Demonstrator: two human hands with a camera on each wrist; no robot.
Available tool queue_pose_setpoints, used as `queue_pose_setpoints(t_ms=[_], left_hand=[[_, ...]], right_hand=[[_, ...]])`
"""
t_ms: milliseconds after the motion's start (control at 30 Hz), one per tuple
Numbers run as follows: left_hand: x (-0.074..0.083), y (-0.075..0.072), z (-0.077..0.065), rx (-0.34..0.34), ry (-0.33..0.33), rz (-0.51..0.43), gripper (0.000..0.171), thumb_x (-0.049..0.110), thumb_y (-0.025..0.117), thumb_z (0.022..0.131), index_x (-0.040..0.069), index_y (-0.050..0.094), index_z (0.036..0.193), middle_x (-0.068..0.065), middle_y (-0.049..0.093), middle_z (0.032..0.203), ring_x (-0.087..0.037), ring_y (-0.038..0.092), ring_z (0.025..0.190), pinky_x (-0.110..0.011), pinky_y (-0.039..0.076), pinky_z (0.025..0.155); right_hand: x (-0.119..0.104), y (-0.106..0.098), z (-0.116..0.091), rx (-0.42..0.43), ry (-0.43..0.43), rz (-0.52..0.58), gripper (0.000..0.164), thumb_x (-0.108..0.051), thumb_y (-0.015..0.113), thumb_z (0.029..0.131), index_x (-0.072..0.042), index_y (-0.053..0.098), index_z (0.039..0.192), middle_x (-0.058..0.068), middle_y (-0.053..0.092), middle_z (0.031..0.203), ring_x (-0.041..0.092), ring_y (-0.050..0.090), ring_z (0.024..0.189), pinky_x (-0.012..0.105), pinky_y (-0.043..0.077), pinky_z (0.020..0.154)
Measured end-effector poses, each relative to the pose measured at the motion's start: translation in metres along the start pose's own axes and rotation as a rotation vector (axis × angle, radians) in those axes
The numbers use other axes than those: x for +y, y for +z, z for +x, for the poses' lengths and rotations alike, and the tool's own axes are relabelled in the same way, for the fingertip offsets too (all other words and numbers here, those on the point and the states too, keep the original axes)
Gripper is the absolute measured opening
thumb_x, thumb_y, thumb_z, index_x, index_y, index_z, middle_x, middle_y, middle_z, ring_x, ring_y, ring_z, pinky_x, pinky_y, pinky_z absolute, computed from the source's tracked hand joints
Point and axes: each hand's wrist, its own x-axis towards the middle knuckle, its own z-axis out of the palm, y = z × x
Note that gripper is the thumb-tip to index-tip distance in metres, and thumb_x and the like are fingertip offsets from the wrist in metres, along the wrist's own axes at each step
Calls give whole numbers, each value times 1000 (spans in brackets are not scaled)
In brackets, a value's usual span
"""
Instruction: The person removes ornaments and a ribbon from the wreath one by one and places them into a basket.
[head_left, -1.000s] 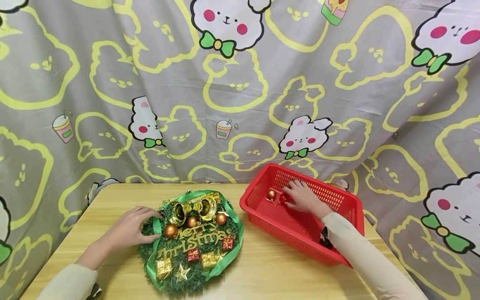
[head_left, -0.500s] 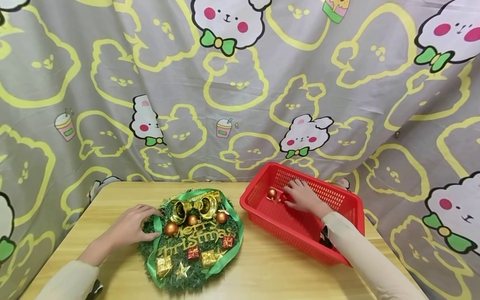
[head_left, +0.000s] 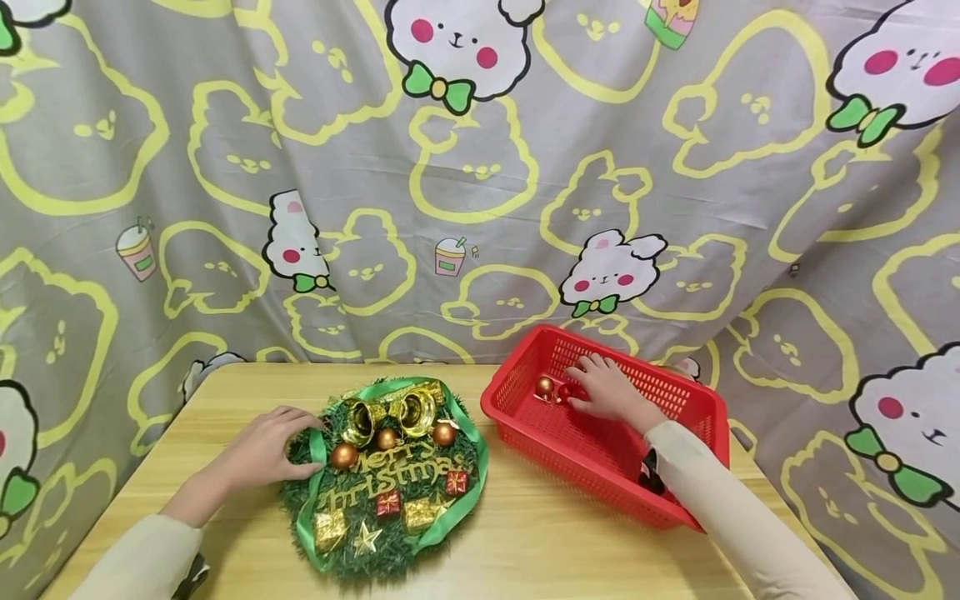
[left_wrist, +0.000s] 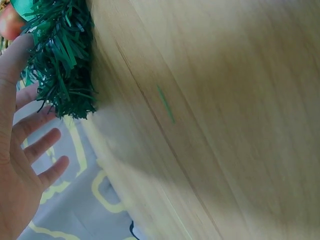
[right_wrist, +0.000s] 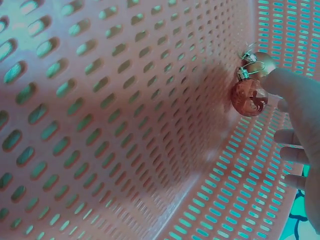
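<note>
In the head view, a green Christmas wreath (head_left: 360,518) lies on the table with gold bells (head_left: 417,413), bronze balls, small gift boxes and gold "Merry Christmas" letters. My left hand (head_left: 264,448) touches its left edge. The left wrist view shows the thumb against the tinsel (left_wrist: 65,55), other fingers spread loosely behind it. My right hand (head_left: 611,393) reaches inside the red basket (head_left: 558,462), fingers extended right at a red ball ornament (right_wrist: 249,98). A gold ball ornament (right_wrist: 263,65) sits beside the red one, partly covered by the thumb in the right wrist view.
Green ribbon (head_left: 467,510) runs around the wreath. The wooden table (head_left: 517,542) ends at a patterned cloth curtain (head_left: 480,250) hanging behind. The basket's high perforated wall (right_wrist: 115,100) stands close around the right hand.
The view shifts very slightly. The left hand stays at the wreath's edge, and the right hand's fingers shift a little at the red ball inside the basket.
</note>
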Motion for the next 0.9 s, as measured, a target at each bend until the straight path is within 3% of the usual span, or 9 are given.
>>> queue_pose_setpoints(t_ms=[333, 533, 767, 900], left_hand=[[-2, 3, 2, 11, 24, -5, 55, 49, 87, 72, 18, 72, 115, -8, 72, 120, -36, 65, 112, -63, 54, 94], [-3, 3, -2, 25, 21, -12, 55, 47, 87, 72, 17, 71, 115, -9, 72, 119, -36, 65, 112, -63, 53, 95], [-3, 0, -2, 19, 5, -18, 54, 46, 87, 73, 17, 71, 116, -9, 71, 121, -37, 64, 114, -64, 51, 97], [-3, 2, -2, 8, -1, -11, 54, 47, 87, 74, 17, 71, 117, -9, 71, 122, -37, 63, 115, -64, 51, 98]], right_hand=[[-2, -8, 4, 83, -1, 82, 45, -25, 77, 86, -5, 67, 125, 17, 61, 117, 36, 52, 109, 58, 47, 95], [-15, -34, 18, 177, -40, 119, 44, -17, 76, 84, -5, 67, 125, 18, 62, 117, 37, 53, 111, 60, 48, 97], [-56, -78, 41, 306, -141, 178, 40, -10, 70, 85, -10, 67, 125, 14, 64, 118, 32, 55, 111, 53, 49, 96], [-87, -94, 49, 308, -216, 156, 42, -10, 69, 85, -9, 66, 126, 13, 64, 120, 32, 55, 111, 51, 48, 100]])
